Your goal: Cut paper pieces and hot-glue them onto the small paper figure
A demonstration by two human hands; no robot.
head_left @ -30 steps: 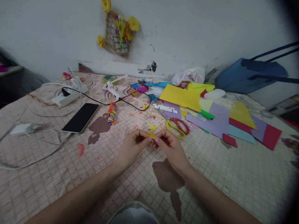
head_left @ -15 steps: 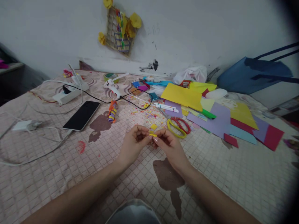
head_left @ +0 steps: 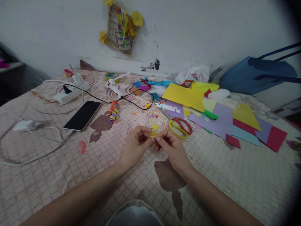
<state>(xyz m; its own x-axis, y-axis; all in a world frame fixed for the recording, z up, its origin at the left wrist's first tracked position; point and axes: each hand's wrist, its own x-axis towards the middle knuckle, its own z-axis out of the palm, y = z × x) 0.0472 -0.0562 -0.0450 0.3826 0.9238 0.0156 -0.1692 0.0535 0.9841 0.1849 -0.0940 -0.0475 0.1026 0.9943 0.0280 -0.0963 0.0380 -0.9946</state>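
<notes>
With pinching grip, the left hand (head_left: 134,146) and the right hand (head_left: 173,147) hold a small yellow piece (head_left: 154,134) over the patterned cloth (head_left: 101,157), seemingly in folding step, and the next move probably needs even fingertip pressure.

We find a single camera, worn on the person's head and looking forward and down. Its line of sight crosses a table under pale, brown-patterned cloth (head_left: 47,179) and meets a white painted wall (head_left: 188,34), the farthest surface, filling the upper part of the frame. We see the bare left hand (head_left: 136,144) and bare right hand (head_left: 173,148) near the centre, from above and behind, at close range. Light grey cloth (head_left: 135,216) at the bottom edge sits nearest the lens. We note wide coverage, from a white, oblong plastic power strip (head_left: 70,96) at frame left to a large, angular blue object (head_left: 244,77) at frame right.
</notes>
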